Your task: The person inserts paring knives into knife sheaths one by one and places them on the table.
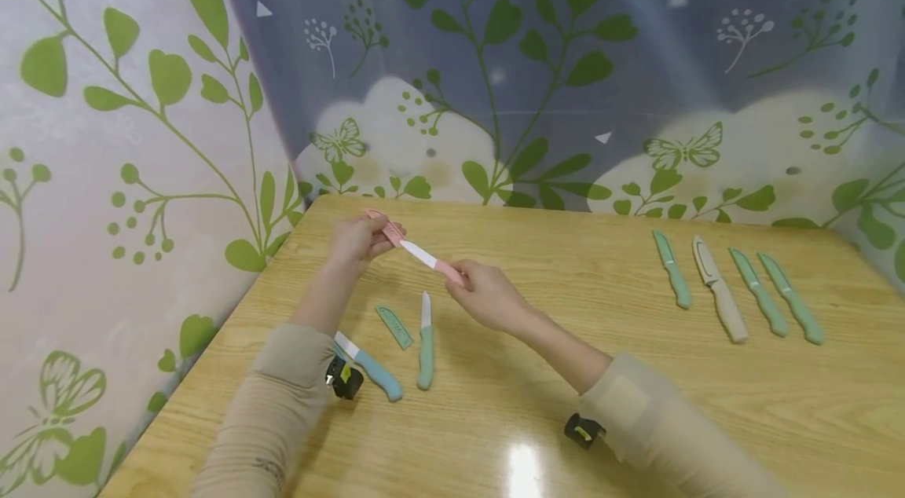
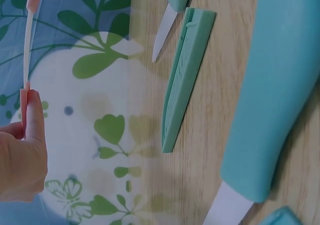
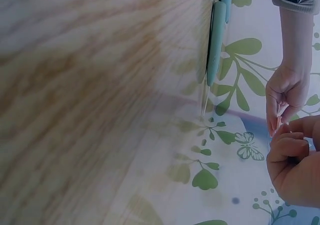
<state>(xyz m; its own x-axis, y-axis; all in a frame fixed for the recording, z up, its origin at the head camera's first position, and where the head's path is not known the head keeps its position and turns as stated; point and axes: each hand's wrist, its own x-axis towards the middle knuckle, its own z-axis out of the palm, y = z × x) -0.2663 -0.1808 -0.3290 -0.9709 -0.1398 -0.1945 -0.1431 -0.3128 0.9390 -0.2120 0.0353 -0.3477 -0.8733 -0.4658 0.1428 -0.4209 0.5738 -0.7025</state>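
My right hand [image 1: 489, 295] grips the pink handle of a small paring knife [image 1: 422, 254] with a white blade. The blade's tip is at the end of a pink blade sheath [image 1: 385, 228], which my left hand [image 1: 359, 241] pinches between thumb and fingers. Both hands are raised over the left part of the table. Below them lie a green-handled knife [image 1: 426, 349] with a bare blade and a loose green sheath [image 1: 393, 327]. Beside my left sleeve rests a blue-handled knife [image 1: 378, 375], its blade partly hidden by the sleeve.
On the wooden table's [image 1: 566, 372] right side lie several sheathed knives: a beige one [image 1: 719, 294] among green ones [image 1: 672, 269]. A patterned cloth [image 1: 459, 129] hangs behind and to the left.
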